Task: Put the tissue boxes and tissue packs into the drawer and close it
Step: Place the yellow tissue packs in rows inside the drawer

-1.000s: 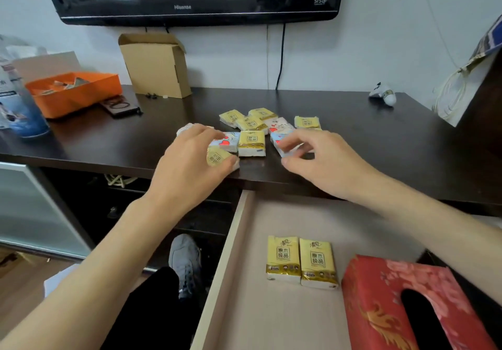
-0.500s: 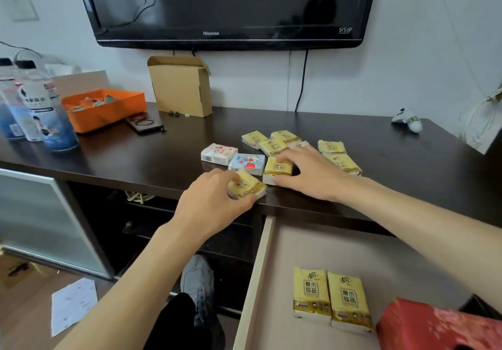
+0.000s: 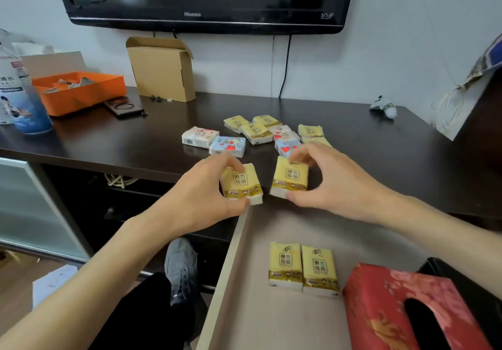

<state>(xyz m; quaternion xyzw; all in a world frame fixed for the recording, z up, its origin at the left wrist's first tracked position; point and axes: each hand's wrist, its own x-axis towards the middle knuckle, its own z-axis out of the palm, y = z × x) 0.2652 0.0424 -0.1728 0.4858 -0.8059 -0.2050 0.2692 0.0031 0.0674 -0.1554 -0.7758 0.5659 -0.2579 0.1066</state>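
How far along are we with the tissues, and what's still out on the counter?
Done: two yellow packs and the red tissue box lie in the open drawer. In hand: left hand and right hand each pinch a yellow pack at the counter edge. Left: the cluster of packs on the counter, then closing the drawer.

Below the fingers the drawer floor lies bare. Nearer the person, two yellow packs and a red tissue box take up room.
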